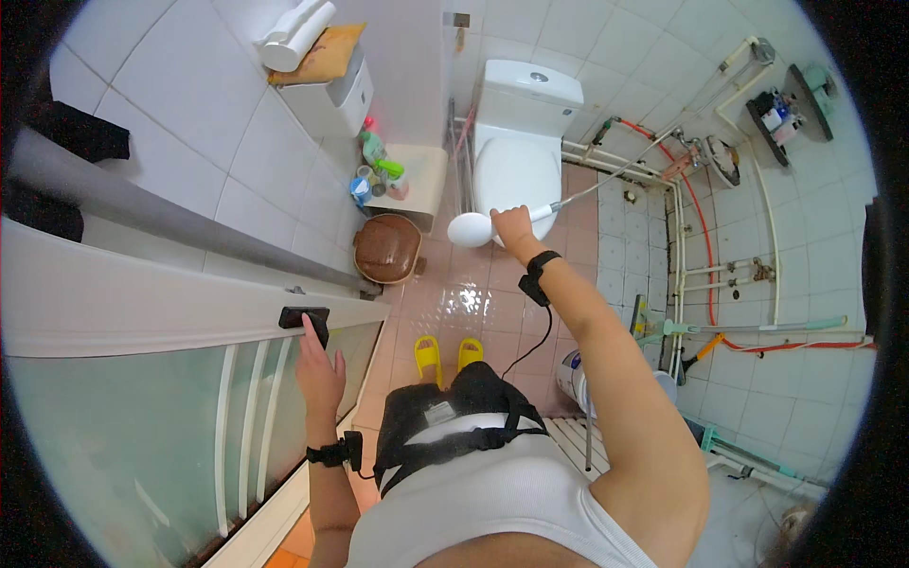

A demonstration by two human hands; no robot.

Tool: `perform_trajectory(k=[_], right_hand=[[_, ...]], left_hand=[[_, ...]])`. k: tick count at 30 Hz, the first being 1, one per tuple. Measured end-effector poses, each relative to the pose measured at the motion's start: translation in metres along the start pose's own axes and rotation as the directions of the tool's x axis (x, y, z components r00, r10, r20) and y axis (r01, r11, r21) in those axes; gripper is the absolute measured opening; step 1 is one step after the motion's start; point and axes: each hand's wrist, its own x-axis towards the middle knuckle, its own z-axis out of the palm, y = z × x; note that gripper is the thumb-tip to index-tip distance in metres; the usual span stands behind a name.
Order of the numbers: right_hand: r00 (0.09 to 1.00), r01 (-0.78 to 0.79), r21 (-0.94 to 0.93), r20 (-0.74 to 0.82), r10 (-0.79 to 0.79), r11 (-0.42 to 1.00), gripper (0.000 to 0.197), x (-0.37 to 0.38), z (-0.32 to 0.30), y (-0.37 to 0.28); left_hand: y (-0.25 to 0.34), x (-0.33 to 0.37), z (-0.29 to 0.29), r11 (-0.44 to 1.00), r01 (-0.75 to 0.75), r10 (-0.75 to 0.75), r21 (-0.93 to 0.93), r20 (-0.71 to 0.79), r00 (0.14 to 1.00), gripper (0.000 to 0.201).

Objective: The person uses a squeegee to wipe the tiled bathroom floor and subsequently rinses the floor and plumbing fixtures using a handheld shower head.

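Observation:
My right hand (514, 227) is wrapped around the handle of a white shower head (470, 230), held out in front of the toilet (516, 175). From its handle a silvery hose (620, 170) runs up to the wall at the right. On the left, the stretched fingers of my left hand (319, 372) touch the black handle (305, 319) of a white door (170, 303) with frosted panes. The thumb stands apart from the fingers, and the hand is not wrapped round the handle. Each wrist wears a black strap with a small device.
Wet pink tiles (464, 301) cover the floor under my yellow slippers (428, 356). A brown lidded bin (388, 248) stands beyond the door, near bottles (372, 147) on a stand. Pipes and a red hose (705, 237) line the right wall; a bucket (572, 374) sits below my right arm.

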Motion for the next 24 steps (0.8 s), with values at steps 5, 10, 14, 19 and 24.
perform_trajectory(k=[5, 10, 14, 19, 24], right_hand=[[0.967, -0.122, 0.013, -0.222, 0.122, 0.992, 0.008, 0.011, -0.027, 0.032], [0.915, -0.163, 0.113, -0.356, 0.193, 0.980, 0.017, 0.015, -0.077, 0.055], [0.894, -0.187, 0.120, -0.390, 0.219, 0.975, 0.016, 0.014, -0.091, 0.071], [0.950, -0.127, 0.065, -0.277, 0.141, 0.990, 0.015, 0.000, -0.082, 0.079], [0.926, -0.182, 0.185, -0.299, 0.232, 0.966, 0.026, -0.020, -0.084, 0.099]], left_hand=[[0.001, 0.001, 0.000, 1.000, -0.022, 0.022, 0.000, 0.006, 1.000, 0.087], [-0.005, -0.005, 0.001, 0.997, -0.072, 0.071, -0.016, -0.026, 0.997, 0.087], [-0.001, -0.004, -0.001, 0.999, -0.044, 0.044, -0.011, -0.002, 0.999, 0.087], [-0.004, -0.002, 0.000, 0.998, -0.018, 0.019, -0.061, 0.016, 1.000, 0.086], [-0.002, -0.005, -0.001, 0.995, -0.046, 0.042, -0.084, -0.041, 0.998, 0.087]])
